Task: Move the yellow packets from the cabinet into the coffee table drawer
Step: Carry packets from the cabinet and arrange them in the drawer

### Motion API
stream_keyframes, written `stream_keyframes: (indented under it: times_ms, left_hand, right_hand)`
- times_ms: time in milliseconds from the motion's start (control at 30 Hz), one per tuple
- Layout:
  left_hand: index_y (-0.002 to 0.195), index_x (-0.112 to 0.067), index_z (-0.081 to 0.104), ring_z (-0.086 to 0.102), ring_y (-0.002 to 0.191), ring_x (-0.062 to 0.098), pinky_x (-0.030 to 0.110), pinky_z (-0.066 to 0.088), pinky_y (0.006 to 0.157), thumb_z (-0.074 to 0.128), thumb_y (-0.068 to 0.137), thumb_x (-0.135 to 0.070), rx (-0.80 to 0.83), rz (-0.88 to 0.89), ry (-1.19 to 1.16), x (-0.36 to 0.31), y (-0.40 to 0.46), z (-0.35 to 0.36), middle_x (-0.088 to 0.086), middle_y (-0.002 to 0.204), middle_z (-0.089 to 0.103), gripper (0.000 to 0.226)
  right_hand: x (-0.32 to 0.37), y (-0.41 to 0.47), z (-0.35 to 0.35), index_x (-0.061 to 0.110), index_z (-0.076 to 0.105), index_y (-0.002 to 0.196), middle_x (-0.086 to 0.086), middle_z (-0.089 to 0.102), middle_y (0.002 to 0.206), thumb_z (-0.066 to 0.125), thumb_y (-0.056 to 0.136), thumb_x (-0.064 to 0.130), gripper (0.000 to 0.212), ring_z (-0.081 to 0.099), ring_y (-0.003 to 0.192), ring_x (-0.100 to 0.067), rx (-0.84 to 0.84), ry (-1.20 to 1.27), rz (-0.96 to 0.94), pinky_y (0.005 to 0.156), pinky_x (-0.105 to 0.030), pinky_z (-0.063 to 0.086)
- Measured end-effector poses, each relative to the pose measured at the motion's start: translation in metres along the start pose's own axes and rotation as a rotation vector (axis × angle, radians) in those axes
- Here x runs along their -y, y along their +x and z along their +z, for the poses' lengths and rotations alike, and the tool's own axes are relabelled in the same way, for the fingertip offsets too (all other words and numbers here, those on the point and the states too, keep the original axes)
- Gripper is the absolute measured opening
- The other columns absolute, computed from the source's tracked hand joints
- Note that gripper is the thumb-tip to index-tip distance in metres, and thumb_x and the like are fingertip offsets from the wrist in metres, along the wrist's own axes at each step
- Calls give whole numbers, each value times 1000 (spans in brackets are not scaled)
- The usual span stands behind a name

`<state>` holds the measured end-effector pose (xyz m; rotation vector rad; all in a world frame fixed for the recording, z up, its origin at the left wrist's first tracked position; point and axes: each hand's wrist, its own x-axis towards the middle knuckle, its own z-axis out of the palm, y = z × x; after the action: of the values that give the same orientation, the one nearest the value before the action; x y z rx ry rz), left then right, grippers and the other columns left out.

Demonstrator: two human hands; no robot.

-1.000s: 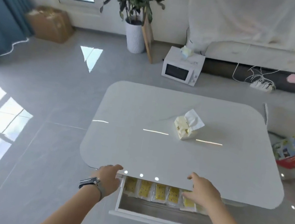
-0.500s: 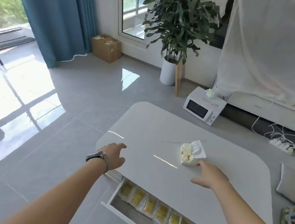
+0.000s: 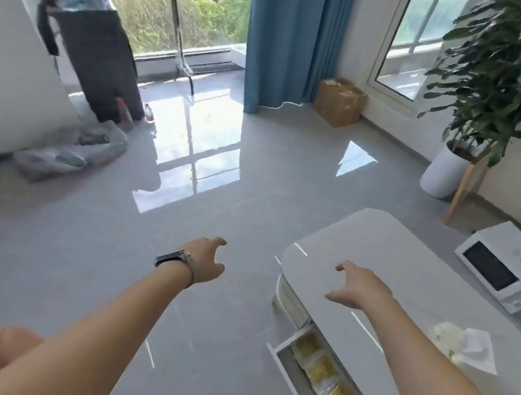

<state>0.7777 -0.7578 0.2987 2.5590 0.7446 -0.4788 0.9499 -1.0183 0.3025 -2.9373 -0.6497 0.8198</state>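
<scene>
Several yellow packets (image 3: 339,394) lie in a row inside the open drawer (image 3: 285,355) of the white coffee table (image 3: 391,255), at the lower right. My left hand (image 3: 206,259), with a watch on its wrist, hovers over the grey floor left of the table, fingers loosely spread and holding nothing. My right hand (image 3: 358,286) hangs above the table's near left corner, fingers relaxed and empty. No cabinet with packets is recognisable in the view.
A tissue pack (image 3: 463,342) lies on the table. A white microwave (image 3: 510,272) sits on the floor beyond it, beside a potted plant (image 3: 448,171). A cardboard box (image 3: 338,101), blue curtain (image 3: 281,33), dark bin (image 3: 98,64) and grey bags (image 3: 69,149) stand further off.
Both hands have lifted away from the drawer and are empty. The view has swung left, so the table and open drawer now lie at the right edge.
</scene>
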Motion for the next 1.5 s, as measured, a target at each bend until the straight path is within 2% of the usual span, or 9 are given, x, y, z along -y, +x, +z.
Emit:
stream_keyframes:
  times_ms: [200,367,467,533,700,967,1167,1300,1500]
  left_hand:
    - [148,-27,32,52,124,25,32,45,98,52,92,-29,-60,-267,-105,174,-34,-43,5,141,51,60]
    - [147,-24,36,49,128,25,33,43,102,55,90,-28,-82,-433,-159,304,-66,-55,5,143,49,61]
    - [148,-22,35,46,131,26,32,41,103,54,90,-26,-112,-526,-209,366,-76,-63,9,148,42,61]
    - [148,-21,34,48,129,27,34,43,101,54,91,-27,-128,-566,-247,400,-76,-68,12,147,42,61]
    - [147,-24,36,49,127,29,36,42,103,54,90,-27,-138,-677,-362,475,-56,-71,14,144,43,60]
    - [149,-23,33,51,125,28,32,42,99,51,94,-24,-191,-923,-530,584,-22,-101,12,148,38,58]
    - [150,-21,28,58,111,26,29,46,82,51,93,-22,-262,-1108,-743,648,-45,-106,12,145,41,62]
    - [150,-24,26,64,94,22,33,52,76,49,91,-29,-289,-1284,-880,699,-92,-85,7,126,56,64]
    - [150,-20,24,53,60,18,26,37,50,46,93,-26,-334,-1470,-1057,775,-152,-65,2,79,62,62]
  right_hand:
    - [187,37,25,31,36,141,3,57,114,68,80,45,71,55,116,-20,69,-100,-232,79,-29,45]
    - [322,51,50,31,34,143,0,55,131,68,82,45,72,52,122,-23,101,-190,-378,90,-33,46]
    - [395,58,55,32,31,144,1,56,118,68,82,44,74,54,118,-22,125,-228,-462,86,-31,46]
    - [437,68,55,32,31,144,3,53,109,68,81,41,74,55,114,-21,140,-245,-506,89,-33,49]
    - [545,114,57,31,30,145,-2,50,132,69,81,41,77,51,122,-22,151,-357,-614,96,-39,48]
    - [732,197,51,29,28,146,-4,46,137,70,80,44,79,49,125,-26,143,-523,-808,97,-43,48]
    - [891,198,85,25,30,146,-8,53,128,71,80,44,80,49,122,-30,218,-690,-1054,93,-35,47]
    - [988,167,139,28,29,145,-5,56,126,71,80,46,80,49,122,-28,272,-798,-1200,91,-37,48]
    - [1098,113,206,28,29,146,-4,56,127,69,79,43,79,50,121,-26,319,-872,-1351,87,-37,51]
